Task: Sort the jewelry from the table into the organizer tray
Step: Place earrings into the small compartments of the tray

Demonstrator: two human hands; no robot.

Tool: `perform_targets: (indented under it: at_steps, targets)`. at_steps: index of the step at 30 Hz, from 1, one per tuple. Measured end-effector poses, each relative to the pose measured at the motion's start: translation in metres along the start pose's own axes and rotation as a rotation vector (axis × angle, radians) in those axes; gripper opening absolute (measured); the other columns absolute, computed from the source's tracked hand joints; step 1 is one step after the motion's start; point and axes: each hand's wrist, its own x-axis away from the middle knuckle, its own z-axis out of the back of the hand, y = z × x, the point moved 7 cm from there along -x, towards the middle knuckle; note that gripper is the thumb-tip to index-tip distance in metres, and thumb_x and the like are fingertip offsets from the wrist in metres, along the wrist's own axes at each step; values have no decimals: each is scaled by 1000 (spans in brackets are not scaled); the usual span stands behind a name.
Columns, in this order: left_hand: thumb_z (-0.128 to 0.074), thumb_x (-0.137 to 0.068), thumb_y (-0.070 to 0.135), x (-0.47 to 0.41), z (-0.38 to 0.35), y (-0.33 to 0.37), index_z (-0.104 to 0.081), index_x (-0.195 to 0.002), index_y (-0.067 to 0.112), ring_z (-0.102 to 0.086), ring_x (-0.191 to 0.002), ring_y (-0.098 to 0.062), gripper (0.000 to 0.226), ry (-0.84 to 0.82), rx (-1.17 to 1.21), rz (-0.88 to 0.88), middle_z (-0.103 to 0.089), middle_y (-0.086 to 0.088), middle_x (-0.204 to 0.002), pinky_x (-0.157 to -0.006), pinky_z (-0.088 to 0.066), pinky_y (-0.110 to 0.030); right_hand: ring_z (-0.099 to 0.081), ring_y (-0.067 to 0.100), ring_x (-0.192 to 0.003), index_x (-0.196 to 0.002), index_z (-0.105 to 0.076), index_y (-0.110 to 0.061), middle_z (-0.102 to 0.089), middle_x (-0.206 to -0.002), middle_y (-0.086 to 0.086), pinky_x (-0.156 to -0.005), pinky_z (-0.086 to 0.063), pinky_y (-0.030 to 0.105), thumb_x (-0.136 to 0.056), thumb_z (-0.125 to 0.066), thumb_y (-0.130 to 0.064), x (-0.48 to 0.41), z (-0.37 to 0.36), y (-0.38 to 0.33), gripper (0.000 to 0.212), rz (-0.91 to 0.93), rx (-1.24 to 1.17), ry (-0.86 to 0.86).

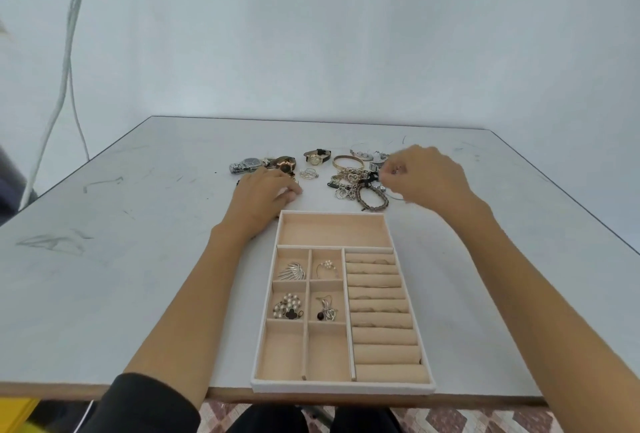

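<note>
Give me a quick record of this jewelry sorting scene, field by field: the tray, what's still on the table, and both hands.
Tray: organizer tray at the near edge of the table, between the forearms
Filled: four small compartments, including a fan brooch and a pearl cluster
Empty: wide far compartment, two nearest small ones
Unsorted: watches, gold bangle, tangled chains beyond the tray
Left hand: by the watches, fingers curled
Right hand: over the chains, fingers curled; contents unclear
</note>
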Motion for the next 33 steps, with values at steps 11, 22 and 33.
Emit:
perform_targets:
  at_steps: [11,22,33]
  targets:
    - [-48,-97,28,3,-6,-5,-63,-115,30,-44,-115,-21,23,-5,-49,63,-55,5,-119,-91,-28,-37,-59,24,-106,-107,-67,-29,-61,-120,-1,-76,-38,30,-89,-55,-19,-101,-84,-87,24,213,71,-110]
    - [-54,-93,19,2,5,-8,-68,-93,28,-51,-104,-18,17,66,33,109,-61,7,-98,-87,-27,-34,-62,22,-99,-97,-71,-31,-65,-112,-1,-70,-38,28,-84,-66,-18,-112,-110,-95,19,249,44,-143]
    - [-43,-96,20,3,19,-11,-62,-96,23,-56,-89,-19,19,214,79,167,-64,9,-85,-85,-31,-36,-59,20,-96,-96,-68,-20,-65,-102,-3,-74,-39,28,-84,-65,-18,-114,-99,-80,12,223,-109,-64]
